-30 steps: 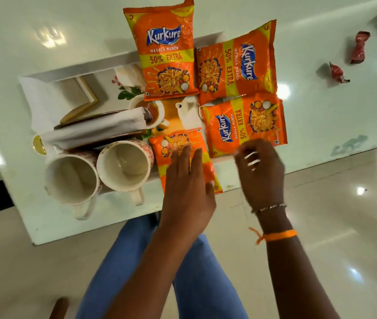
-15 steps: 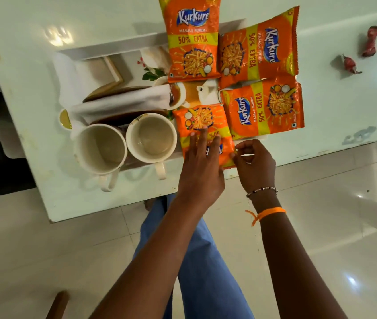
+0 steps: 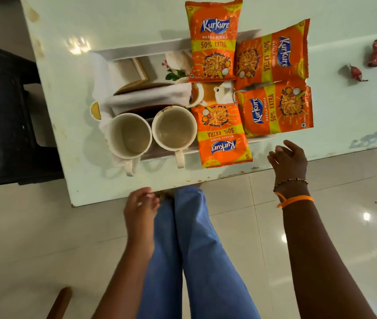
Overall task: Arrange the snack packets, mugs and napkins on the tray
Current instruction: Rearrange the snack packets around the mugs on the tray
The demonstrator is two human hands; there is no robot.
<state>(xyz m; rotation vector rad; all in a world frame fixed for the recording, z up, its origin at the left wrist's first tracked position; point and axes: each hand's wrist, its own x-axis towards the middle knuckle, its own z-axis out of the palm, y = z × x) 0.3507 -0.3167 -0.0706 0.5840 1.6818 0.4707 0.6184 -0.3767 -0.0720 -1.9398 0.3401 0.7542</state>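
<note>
Both hands have pulled back off the near snack packet (image 3: 223, 137) since the earlier frame: left hand (image 3: 140, 209) now low centre, below the worktop (image 3: 72, 72) edge, fingers loosely curled and empty; right hand (image 3: 288, 161) at the edge, right of centre, fingers released, holding nothing. On the white tray (image 3: 136, 50), left to right: folded napkins (image 3: 147, 99), two mugs (image 3: 128, 135) side by side at its near edge, four orange packets, the nearest overhanging the rim. Wrapped sweets (image 3: 375, 52) lie upper right.
</note>
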